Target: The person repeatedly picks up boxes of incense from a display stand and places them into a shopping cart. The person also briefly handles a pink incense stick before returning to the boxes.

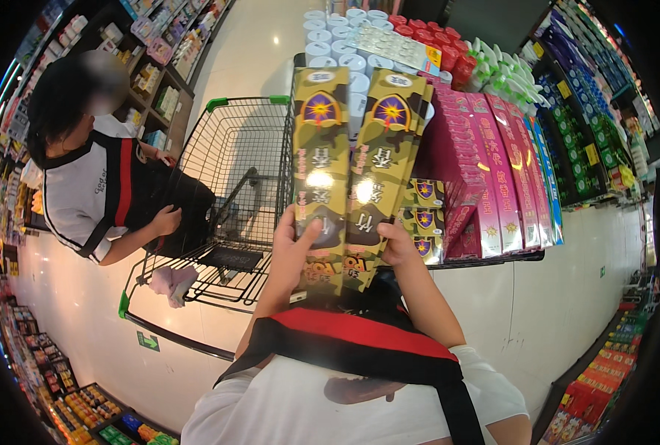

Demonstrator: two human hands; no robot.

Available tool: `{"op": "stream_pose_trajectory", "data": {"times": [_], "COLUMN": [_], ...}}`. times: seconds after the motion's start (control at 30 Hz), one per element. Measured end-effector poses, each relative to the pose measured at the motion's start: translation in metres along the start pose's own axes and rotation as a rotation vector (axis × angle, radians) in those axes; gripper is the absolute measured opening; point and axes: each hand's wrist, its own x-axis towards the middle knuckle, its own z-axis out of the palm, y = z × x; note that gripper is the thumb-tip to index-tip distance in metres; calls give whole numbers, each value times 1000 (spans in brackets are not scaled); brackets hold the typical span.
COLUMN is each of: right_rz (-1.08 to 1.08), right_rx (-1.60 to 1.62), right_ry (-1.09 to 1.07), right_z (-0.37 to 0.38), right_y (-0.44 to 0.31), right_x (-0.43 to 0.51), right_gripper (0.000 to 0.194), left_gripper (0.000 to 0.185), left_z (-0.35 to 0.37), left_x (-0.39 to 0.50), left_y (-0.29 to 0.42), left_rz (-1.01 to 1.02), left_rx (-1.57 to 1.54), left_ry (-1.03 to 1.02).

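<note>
My left hand (293, 247) grips a long camouflage-patterned box (321, 183), thumb across its front. In my right hand (401, 242) are more of these long boxes (382, 167), at least two overlapping, tilted to the right. The two groups meet near their lower ends and spread apart at the top. Behind them, a display stand holds further camouflage boxes (423, 214), tall pink boxes (499, 178), white cylindrical containers (320, 38), red-topped containers (446, 44) and green-and-white spray bottles (502, 72). A clear blister-like pack (391, 45) lies across the white containers.
An empty wire shopping cart (235, 133) stands to the left, a pinkish cloth (173, 283) on its handle end. Another person (91, 167) stands beside it, a hand near the cart. Stocked shelves (157, 94) line the left; more shelves (580, 122) rise at right.
</note>
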Motion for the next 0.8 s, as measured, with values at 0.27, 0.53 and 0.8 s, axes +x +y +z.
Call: {"op": "stream_pose_trajectory", "data": {"times": [0.27, 0.53, 0.8], "right_rz": [-87, -236, -363], "right_rx": [-106, -231, -181], "right_ry": [103, 288, 425], "right_z": [-12, -47, -78], "right_y": [-33, -53, -61], "right_x": [-44, -89, -118], "right_gripper": [77, 76, 79], "left_gripper": [58, 122, 83], "left_z": [-47, -43, -34], "left_x": [34, 22, 19], "left_y": [-16, -19, -16], "left_rz": [-387, -309, -292], "left_rx": [-1525, -911, -761], "left_ry": [-901, -975, -490]}}
